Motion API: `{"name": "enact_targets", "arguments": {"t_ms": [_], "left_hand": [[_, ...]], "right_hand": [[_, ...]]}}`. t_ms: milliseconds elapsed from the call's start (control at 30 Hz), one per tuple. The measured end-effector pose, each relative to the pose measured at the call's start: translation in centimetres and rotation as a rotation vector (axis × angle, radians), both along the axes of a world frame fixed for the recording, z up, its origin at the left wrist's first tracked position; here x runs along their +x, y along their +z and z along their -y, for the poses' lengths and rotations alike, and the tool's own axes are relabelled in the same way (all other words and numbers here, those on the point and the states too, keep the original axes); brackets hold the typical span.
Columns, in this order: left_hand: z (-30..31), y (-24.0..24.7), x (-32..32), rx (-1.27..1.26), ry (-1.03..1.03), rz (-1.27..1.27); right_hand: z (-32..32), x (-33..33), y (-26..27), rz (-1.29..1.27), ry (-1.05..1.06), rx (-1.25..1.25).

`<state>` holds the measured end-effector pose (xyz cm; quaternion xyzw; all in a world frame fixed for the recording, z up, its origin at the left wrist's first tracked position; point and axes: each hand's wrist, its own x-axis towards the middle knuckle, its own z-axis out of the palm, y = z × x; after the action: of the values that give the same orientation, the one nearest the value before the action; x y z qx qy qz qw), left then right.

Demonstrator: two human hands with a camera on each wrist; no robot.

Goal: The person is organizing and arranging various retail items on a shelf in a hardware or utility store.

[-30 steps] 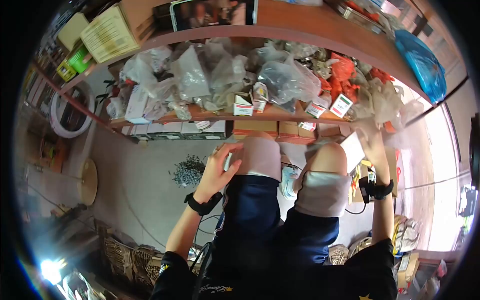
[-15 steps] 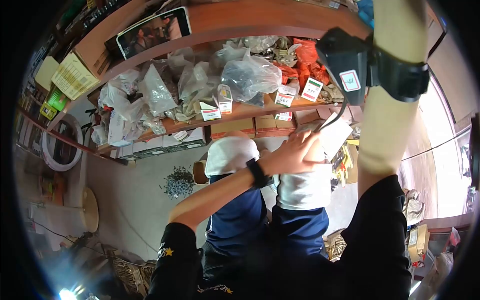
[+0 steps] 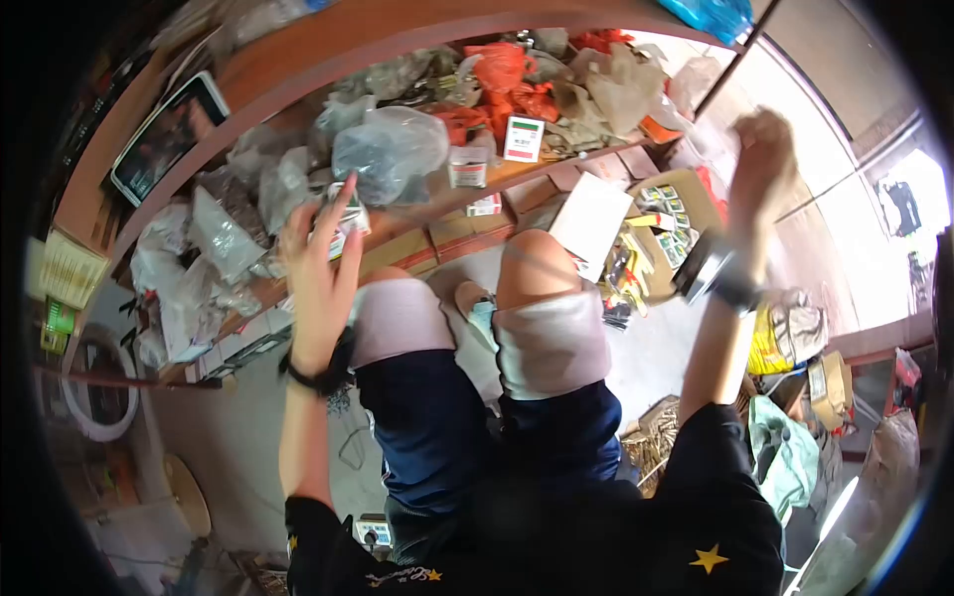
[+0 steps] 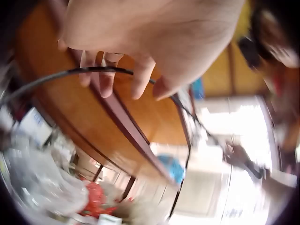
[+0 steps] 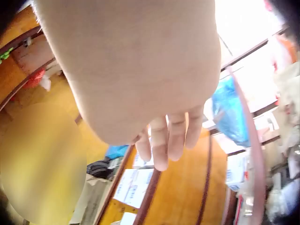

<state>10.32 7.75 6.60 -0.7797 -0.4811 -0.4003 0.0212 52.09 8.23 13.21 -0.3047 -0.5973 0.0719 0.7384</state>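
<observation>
My left hand [image 3: 320, 273] is raised beside the left knee, fingers spread and nothing in them. Behind its fingers on the shelf stands a small white box [image 3: 354, 221], partly hidden by them. In the left wrist view the fingers [image 4: 140, 77] hang loosely, with a black cable [image 4: 51, 76] crossing past them. Blurred in the head view, my right hand [image 3: 763, 164] is held up at the far right, away from the shelf. Its fingers [image 5: 160, 145] are relaxed and bare in the right wrist view. A flat white panel [image 3: 590, 221] leans by the right knee.
Clear plastic bags [image 3: 390, 149], red bags [image 3: 502, 79] and small white boxes [image 3: 524, 139] crowd the lower shelf. A carton [image 3: 691, 199] of small packets stands right of the white panel. A phone [image 3: 171, 139] leans on the upper shelf [image 3: 397, 35].
My left hand has moved from over the right knee to the left, towards the shelf. The right arm has dropped from close to the head camera and swung right. The head view has turned right.
</observation>
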Motion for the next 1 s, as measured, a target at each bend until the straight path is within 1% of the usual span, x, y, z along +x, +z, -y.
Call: {"name": "enact_targets", "arguments": {"t_ms": [33,67,100,133,167,200,233,267,300,333,367,400,433,467,500,567,600,667,700,767,800,833,900,967,1000], "left_hand": [[2.5,1.4,0.1,0.023,-0.001,-0.128],[4.6,1.9,-0.5,-0.12,-0.052,-0.259],[6.9,2.6,-0.4,-0.301,-0.172,-0.275],[8.4,2.3,-0.5,-0.455,-0.345,-0.231],[9.6,2.0,-0.5,-0.61,-0.537,-0.216],[10.6,1.4,0.1,-0.73,-0.65,-0.19],[11.7,0.5,0.4,-0.857,-0.691,-0.175],[12.4,-0.5,0.9,-0.891,-0.731,-0.161],[12.9,-1.7,1.4,-0.827,-0.747,-0.183],[13.2,-2.4,1.7,-0.866,-0.715,-0.187],[13.2,-2.9,2.0,-0.903,-0.681,-0.19],[13.1,-3.2,2.2,-0.903,-0.687,-0.195],[12.9,-3.4,2.1,-0.941,-0.658,-0.16],[12.7,-3.5,2.1,-0.978,-0.626,-0.125],[12.6,-3.6,2.1,-0.977,-0.627,-0.131],[12.4,-3.8,2.1,-0.938,-0.535,-0.038],[12.4,-3.8,2.2,-0.962,-0.505,-0.006],[12.2,-4.1,2.1,-0.992,-0.494,0.016],[12.1,-4.3,2.1,-1.023,-0.484,0.047],[11.9,-5.1,1.8,-1.034,-0.475,0.079],[11.7,-5.3,1.7,-1.045,-0.465,0.111],[11.6,-5.3,1.8,-1.046,-0.464,0.109],[11.4,-5.3,2.0,-1.074,-0.446,0.225],[11.3,-5.7,1.7,-1.049,-0.472,0.226],[11.2,-5.9,1.6,-1.019,-0.5,0.229]], "right_hand": [[1.0,-0.5,-2.2,-0.322,0.048,-0.185],[1.3,0.6,-5.3,-0.438,0.072,-0.242],[1.7,1.8,-8.3,-0.368,-0.114,-0.373],[2.3,1.9,-10.3,-0.627,-0.002,-0.447],[2.6,2.7,-12.9,-0.533,-0.061,-0.574],[2.4,3.3,-15.6,-0.465,-0.183,-0.652],[2.5,3.8,-18.5,-0.398,-0.183,-0.695],[1.9,5.8,-23.4,-0.414,-0.127,-0.814],[2.1,6.3,-26.8,-0.413,-0.058,-0.925],[2.1,6.7,-29.8,-0.49,0.002,-1.107],[2.0,8.2,-35.4,-0.637,0.224,-1.166],[3.3,5.5,-33.6,-0.638,0.124,-1.256],[3.0,5.4,-35.8,-0.644,0.155,-1.427],[3.1,4.3,-37.1,-0.758,0.146,-1.462],[3.1,3.7,-38.2,-0.914,0.204,-1.458],[2.5,2.5,-39.8,-1.294,0.268,-1.45],[2.2,1.9,-40.2,-1.301,0.271,-1.448],[1.5,0.5,-40.1,-1.754,0.293,-1.304],[1.1,-0.1,-40.2,-1.756,0.293,-1.302],[0.3,-1.1,-40.5,-1.766,0.239,-1.117],[-0.1,-1.2,-40.8,-1.707,0.25,-1.081],[-0.5,-1.4,-41.0,-1.709,0.251,-1.081],[-1.4,-1.6,-42.3,-1.756,0.145,-0.989],[-1.6,-1.8,-42.8,-1.729,0.164,-1.0],[-1.7,-1.9,-42.8,-1.681,0.136,-1.0]]}}
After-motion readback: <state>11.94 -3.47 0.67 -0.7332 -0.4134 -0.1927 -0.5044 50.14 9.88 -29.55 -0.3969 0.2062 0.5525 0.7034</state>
